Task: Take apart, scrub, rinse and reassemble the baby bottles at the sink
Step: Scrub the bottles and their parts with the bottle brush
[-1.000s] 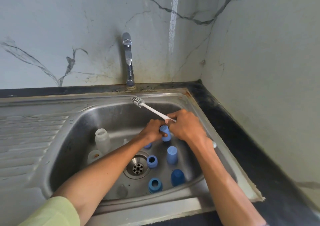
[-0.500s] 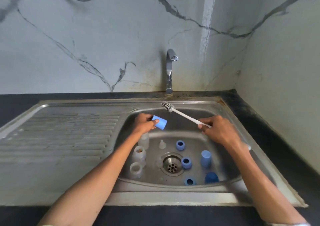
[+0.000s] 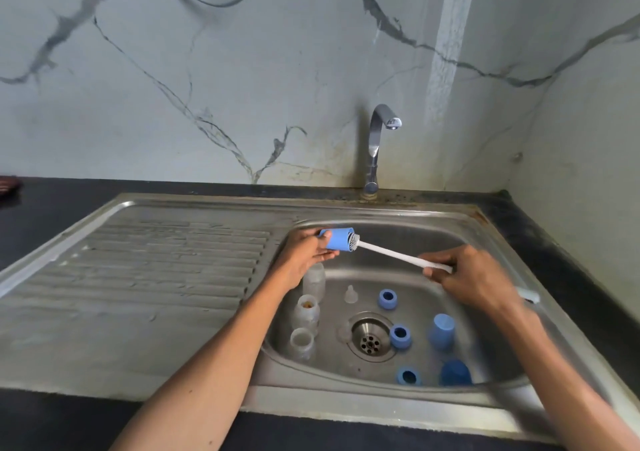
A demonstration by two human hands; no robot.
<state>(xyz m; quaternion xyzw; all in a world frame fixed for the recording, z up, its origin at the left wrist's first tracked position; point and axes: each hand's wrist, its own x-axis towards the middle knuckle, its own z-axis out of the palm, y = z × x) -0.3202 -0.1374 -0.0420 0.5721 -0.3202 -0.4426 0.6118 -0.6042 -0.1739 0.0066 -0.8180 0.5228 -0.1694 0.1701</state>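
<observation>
My left hand (image 3: 304, 255) holds a light blue bottle cap (image 3: 337, 239) on its side over the sink's left rim. My right hand (image 3: 474, 277) grips the white handle of a bottle brush (image 3: 391, 253), whose bristle head sits in the cap's open mouth. In the sink basin (image 3: 485, 242) stand three clear bottles (image 3: 306, 312) at the left, a clear teat (image 3: 350, 294), three blue screw rings (image 3: 400, 335) and two more blue caps (image 3: 441, 331).
A chrome tap (image 3: 375, 149) rises behind the basin, with no water running. The ribbed steel drainboard (image 3: 156, 270) stretches to the left. Dark countertop (image 3: 561, 253) borders the sink, and marbled walls close in at the back and right. The drain (image 3: 370, 338) is open.
The brush head has gone from above the cap into its mouth. My left hand has shifted left with the cap. The camera view has swung left and up.
</observation>
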